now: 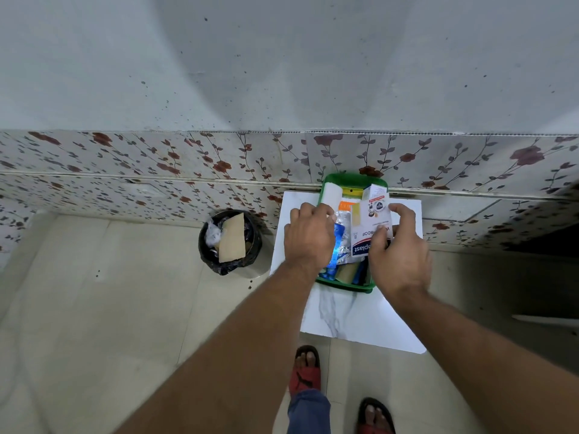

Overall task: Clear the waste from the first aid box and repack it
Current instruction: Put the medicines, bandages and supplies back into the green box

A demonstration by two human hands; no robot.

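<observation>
A green first aid box (344, 285) stands on a small white marble-patterned table (347, 317) against the wall. It holds a white gauze roll (332, 192), foil blister strips (342, 242), a small white carton (374, 192) and a tan bandage roll (346, 272). My right hand (399, 255) grips a white plaster pack (365, 233) with blue lettering over the box's right side. My left hand (308, 236) rests curled over the box's left side, on the foil strips; what its fingers hold is hidden.
A black-lined waste bin (230, 242) stands on the floor left of the table, holding a tan card and crumpled plastic. Flowered wall tiles run behind the table. My feet in red sandals (305, 372) stand on the floor just before it.
</observation>
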